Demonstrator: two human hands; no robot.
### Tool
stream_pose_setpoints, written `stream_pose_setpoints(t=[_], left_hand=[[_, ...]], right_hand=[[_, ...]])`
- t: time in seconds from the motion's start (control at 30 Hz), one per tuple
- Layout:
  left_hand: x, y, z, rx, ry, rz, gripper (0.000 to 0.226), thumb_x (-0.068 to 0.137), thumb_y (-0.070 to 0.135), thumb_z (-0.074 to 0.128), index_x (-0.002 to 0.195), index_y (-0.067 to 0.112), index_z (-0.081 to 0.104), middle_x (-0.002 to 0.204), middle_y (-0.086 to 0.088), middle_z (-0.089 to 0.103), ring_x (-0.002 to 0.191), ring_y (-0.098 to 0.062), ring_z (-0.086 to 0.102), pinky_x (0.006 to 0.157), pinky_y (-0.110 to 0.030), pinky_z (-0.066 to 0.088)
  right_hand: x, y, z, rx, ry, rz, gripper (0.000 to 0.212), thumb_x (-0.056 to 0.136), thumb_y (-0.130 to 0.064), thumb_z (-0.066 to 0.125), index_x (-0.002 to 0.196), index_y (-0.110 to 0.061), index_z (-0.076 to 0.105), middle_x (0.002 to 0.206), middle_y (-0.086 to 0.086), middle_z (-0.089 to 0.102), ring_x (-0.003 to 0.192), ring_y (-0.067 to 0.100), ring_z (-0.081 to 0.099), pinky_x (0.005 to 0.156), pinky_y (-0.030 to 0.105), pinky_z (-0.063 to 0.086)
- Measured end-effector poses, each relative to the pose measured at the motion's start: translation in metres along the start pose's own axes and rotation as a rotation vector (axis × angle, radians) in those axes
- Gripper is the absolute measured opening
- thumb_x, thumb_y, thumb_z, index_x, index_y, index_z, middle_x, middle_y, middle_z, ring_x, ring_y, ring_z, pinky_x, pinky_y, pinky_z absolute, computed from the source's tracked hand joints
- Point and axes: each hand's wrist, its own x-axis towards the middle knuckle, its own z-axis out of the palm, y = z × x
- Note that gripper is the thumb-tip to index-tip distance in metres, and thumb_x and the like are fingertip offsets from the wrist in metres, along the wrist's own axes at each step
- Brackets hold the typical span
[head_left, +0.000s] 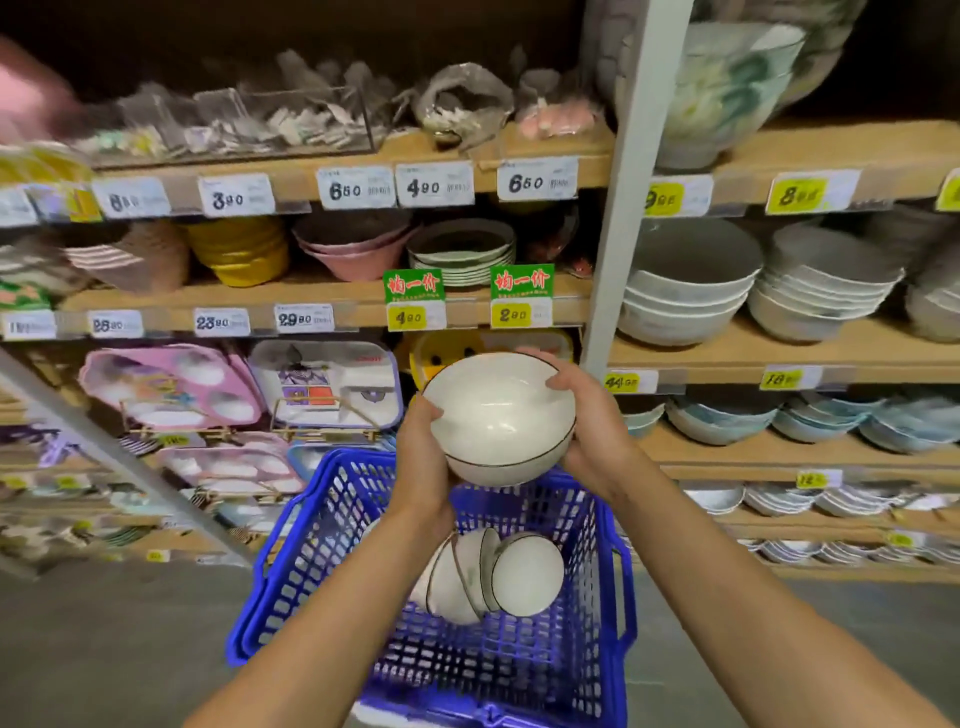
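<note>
Left hand (422, 453), right hand (589, 415) hold white bowl (498, 415), dark-edged rim.

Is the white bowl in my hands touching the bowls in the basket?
Apart. Head view shows blue basket mesh between the held bowl and the bowls lying below.

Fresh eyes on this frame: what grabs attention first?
The white bowl with a dark rim (maybe two nested), held at centre frame between the left hand and right hand. Right below it, the blue basket with more white bowls lying on their sides. Behind, shelves of stacked crockery with green signs over yellow price tags.
</note>
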Motion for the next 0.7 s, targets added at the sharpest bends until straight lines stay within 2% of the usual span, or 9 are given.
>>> stream_pose_setpoints(t=[0.07, 0.2, 0.3, 0.4, 0.53, 0.6, 0.7], left_hand=[[-0.005, 0.016, 0.008, -0.020, -0.006, 0.047, 0.027, 0.092, 0.030, 0.037, 0.096, 0.025, 0.063, 0.087, 0.003, 0.074, 0.086, -0.020, 0.066, 0.065, -0.030, 0.053], [-0.018, 0.043, 0.024, -0.126, -0.031, 0.099, 0.026, 0.092, 0.031, 0.039, 0.095, 0.020, 0.062, 0.080, 0.006, 0.073, 0.072, -0.013, 0.068, 0.051, -0.021, 0.051], [-0.028, 0.056, 0.033, -0.182, -0.078, 0.098, 0.027, 0.091, 0.030, 0.040, 0.104, 0.015, 0.058, 0.090, 0.000, 0.070, 0.081, -0.019, 0.066, 0.055, -0.023, 0.050], [-0.039, 0.061, 0.046, -0.197, -0.174, 0.091, 0.025, 0.090, 0.028, 0.040, 0.097, 0.016, 0.062, 0.077, 0.005, 0.073, 0.068, -0.013, 0.068, 0.050, -0.019, 0.050], [-0.059, 0.059, 0.074, -0.179, -0.283, 0.069, 0.022, 0.090, 0.027, 0.041, 0.091, 0.017, 0.061, 0.076, 0.004, 0.072, 0.069, -0.013, 0.066, 0.051, -0.020, 0.049], [-0.070, 0.056, 0.091, -0.168, -0.323, 0.040, 0.018, 0.089, 0.028, 0.043, 0.087, 0.020, 0.059, 0.071, 0.006, 0.071, 0.067, -0.012, 0.066, 0.052, -0.021, 0.049], [-0.083, 0.051, 0.119, -0.150, -0.362, 0.001, 0.020, 0.088, 0.029, 0.045, 0.091, 0.019, 0.062, 0.078, 0.002, 0.072, 0.079, -0.020, 0.065, 0.060, -0.028, 0.049]], right_hand=[[-0.010, -0.013, 0.011, 0.038, 0.041, -0.023, 0.042, 0.087, -0.015, 0.042, 0.121, -0.018, 0.066, 0.126, 0.014, 0.062, 0.112, 0.039, 0.059, 0.084, 0.046, 0.053], [-0.033, -0.035, 0.028, 0.075, 0.090, -0.107, 0.045, 0.085, -0.017, 0.041, 0.123, -0.013, 0.065, 0.125, 0.016, 0.064, 0.113, 0.039, 0.059, 0.088, 0.044, 0.051], [-0.052, -0.048, 0.033, 0.081, 0.145, -0.170, 0.043, 0.086, -0.017, 0.042, 0.121, -0.012, 0.066, 0.122, 0.015, 0.066, 0.109, 0.035, 0.061, 0.088, 0.042, 0.051], [-0.073, -0.065, 0.031, 0.079, 0.190, -0.253, 0.045, 0.087, -0.015, 0.038, 0.123, -0.010, 0.064, 0.123, 0.017, 0.066, 0.109, 0.035, 0.061, 0.086, 0.040, 0.052], [-0.105, -0.085, 0.013, 0.054, 0.285, -0.331, 0.043, 0.088, -0.017, 0.037, 0.118, -0.013, 0.067, 0.122, 0.015, 0.066, 0.107, 0.034, 0.061, 0.083, 0.040, 0.052], [-0.118, -0.096, 0.000, 0.057, 0.317, -0.363, 0.041, 0.089, -0.016, 0.036, 0.115, -0.014, 0.068, 0.118, 0.014, 0.068, 0.101, 0.032, 0.063, 0.075, 0.035, 0.055], [-0.133, -0.115, -0.023, 0.074, 0.319, -0.397, 0.040, 0.089, -0.015, 0.035, 0.112, -0.012, 0.068, 0.101, 0.010, 0.072, 0.085, 0.026, 0.068, 0.060, 0.029, 0.056]])
